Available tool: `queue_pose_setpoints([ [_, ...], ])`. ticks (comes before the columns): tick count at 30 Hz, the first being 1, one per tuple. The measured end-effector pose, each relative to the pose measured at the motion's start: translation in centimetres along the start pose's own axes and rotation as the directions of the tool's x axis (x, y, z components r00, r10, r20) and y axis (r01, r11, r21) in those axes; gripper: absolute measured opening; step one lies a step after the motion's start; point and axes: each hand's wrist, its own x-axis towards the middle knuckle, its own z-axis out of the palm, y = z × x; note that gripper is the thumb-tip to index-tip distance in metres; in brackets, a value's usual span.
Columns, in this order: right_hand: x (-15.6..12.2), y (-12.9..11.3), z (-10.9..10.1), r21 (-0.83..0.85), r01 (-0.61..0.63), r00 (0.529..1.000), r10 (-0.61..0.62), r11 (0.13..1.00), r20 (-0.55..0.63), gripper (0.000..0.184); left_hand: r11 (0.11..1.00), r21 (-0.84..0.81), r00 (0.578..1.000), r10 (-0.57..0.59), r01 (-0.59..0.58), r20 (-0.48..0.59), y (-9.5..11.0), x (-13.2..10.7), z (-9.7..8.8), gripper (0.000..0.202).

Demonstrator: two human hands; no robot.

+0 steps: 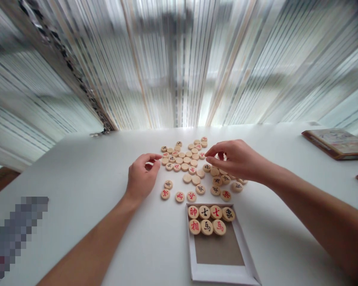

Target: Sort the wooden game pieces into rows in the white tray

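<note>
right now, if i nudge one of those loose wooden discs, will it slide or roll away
Probably slide: the discs lie flat on the smooth white table. On edge one could roll, being round. They look stiff and light, thin wood.

**Backlit scene, sharp at centre, smeared at the rim**

Bright, soft daylight pours through the striped curtains at the back. It bleaches their middle almost to white, and heavy motion blur streaks them. The white tabletop glares along its far edge and cools to a pale grey toward the camera. Shadows are faint and fall toward the viewer: a soft one lies under the left hand and another beneath the right hand. The wooden pieces in mid-frame are reasonably sharp. Wide-angle distortion bows the edges and stretches whatever lies near them. A pixelated block masks the lower left corner.
</note>
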Motion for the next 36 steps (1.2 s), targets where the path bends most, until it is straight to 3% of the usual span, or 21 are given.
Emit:
queue_pose_setpoints([
  [5,0.2,0.6,-1.0,-0.024,-0.007,0.995,0.004,1.0,-0.099,0.015,1.0,-0.014,1.0,0.018,-0.018,0.006,-0.1,0.0,0.0,0.02],
  [10,0.5,3.1,-3.5,-0.076,-0.116,0.968,0.095,0.99,-0.234,0.014,0.998,-0.062,1.0,-0.017,0.017,-0.011,-0.7,0.3,0.1,0.03],
  [15,0.7,4.4,-4.2,-0.045,-0.202,0.966,0.192,0.978,-0.171,0.014,0.999,-0.021,1.0,-0.025,0.026,0.014,-1.0,0.8,0.3,0.03],
  [22,0.9,2.8,-3.8,-0.004,-0.201,0.972,0.199,0.98,-0.128,0.013,0.99,0.14,0.999,0.03,-0.027,-0.022,-2.1,3.0,1.3,0.039],
  [27,0.5,1.3,-4.8,-0.03,-0.194,0.98,0.192,0.981,-0.057,0.02,0.952,0.27,0.988,0.126,-0.147,0.095,-2.4,5.6,2.3,0.036],
  [31,0.3,0.4,-5.4,-0.019,-0.165,0.984,0.163,0.986,-0.073,0.021,0.918,0.348,0.973,0.129,-0.191,0.193,-2.5,6.9,3.0,0.036],
  [36,0.4,-0.1,-5.6,0.027,-0.152,0.984,0.154,0.988,-0.085,0.017,0.901,0.391,0.972,0.112,-0.187,0.208,-2.5,7.3,2.8,0.035],
])
